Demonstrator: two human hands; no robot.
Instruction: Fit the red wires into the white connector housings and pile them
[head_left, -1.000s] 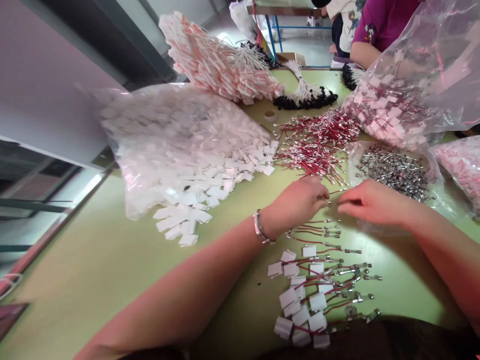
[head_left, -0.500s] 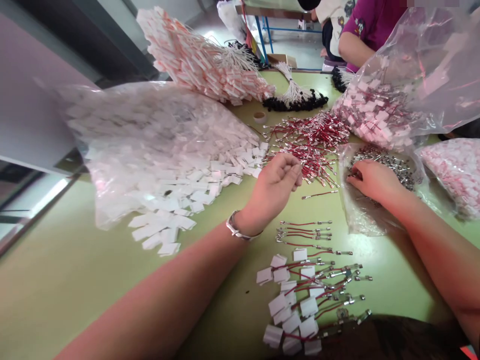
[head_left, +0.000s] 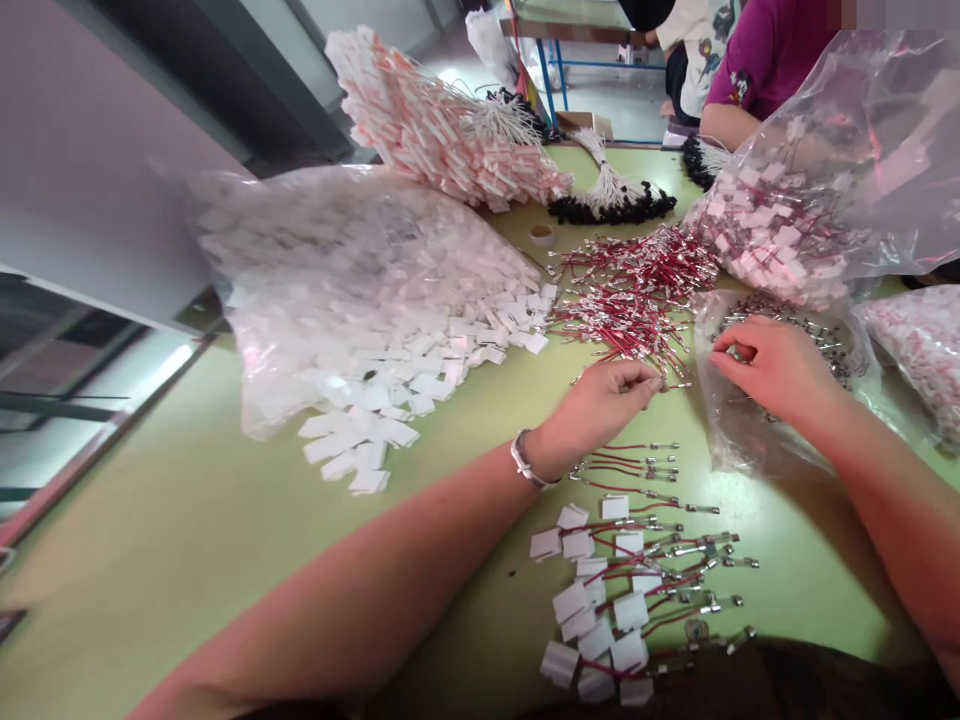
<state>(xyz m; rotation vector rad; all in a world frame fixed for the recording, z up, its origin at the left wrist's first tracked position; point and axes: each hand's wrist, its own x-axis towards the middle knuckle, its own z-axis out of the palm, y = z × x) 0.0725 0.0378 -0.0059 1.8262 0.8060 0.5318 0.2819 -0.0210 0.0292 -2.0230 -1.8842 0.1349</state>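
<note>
My left hand (head_left: 619,393) is pinched at a single red wire lead (head_left: 679,385) lying on the table, and the lead's metal end sticks out past the fingertips. Above that hand lies a heap of red wire leads (head_left: 634,315) with metal terminals. My right hand (head_left: 772,360) has curled its fingers at the left part of an open clear bag (head_left: 739,445) of small glass-and-metal fuses (head_left: 832,345); what its fingertips hold is hidden. Below the left hand are several red wires in a row (head_left: 630,462), and lower, wires with white housings (head_left: 630,610) and fuses.
A large clear bag (head_left: 360,260) spills white housings (head_left: 360,445) at left. Bundles of orange-white pieces (head_left: 450,140) and black-tipped white wires (head_left: 611,195) lie behind, beside a tape roll (head_left: 541,236). Bags of assembled pieces (head_left: 780,220) stand at right. A person in purple (head_left: 765,70) sits beyond.
My left hand has moved right and down onto the single red wire lead, which was lying uncovered. My right hand stays at the fuse bag. The view has shifted slightly.
</note>
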